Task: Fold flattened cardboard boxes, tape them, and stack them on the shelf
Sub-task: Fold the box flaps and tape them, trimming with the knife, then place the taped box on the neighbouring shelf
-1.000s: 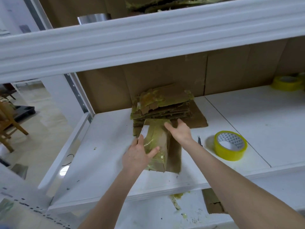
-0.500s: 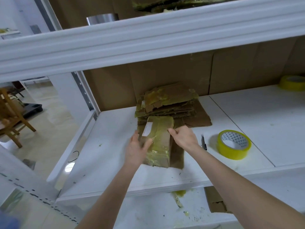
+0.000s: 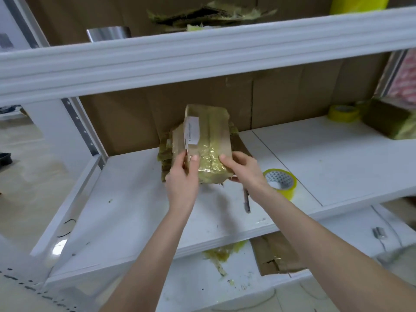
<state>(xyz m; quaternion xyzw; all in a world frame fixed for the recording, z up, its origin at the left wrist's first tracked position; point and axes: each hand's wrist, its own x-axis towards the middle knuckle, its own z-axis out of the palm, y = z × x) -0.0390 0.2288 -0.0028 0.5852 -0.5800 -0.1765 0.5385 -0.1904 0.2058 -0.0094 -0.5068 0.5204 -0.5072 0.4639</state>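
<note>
above the white shelf (image 3: 135, 210) a tape-wrapped cardboard box (image 3: 209, 140) is held clear, its long axis pointed away from the person and tilted up at the far end. its near end is gripped by the left hand (image 3: 182, 179) at the left corner and by the right hand (image 3: 243, 170) at the right, with the yellow tape roll (image 3: 290, 190) nearer the right hand.

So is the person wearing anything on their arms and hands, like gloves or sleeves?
No. The left hand and right hand are bare: no gloves, rings or watch show. The left forearm and right forearm are bare too, with no sleeve in view.
</note>
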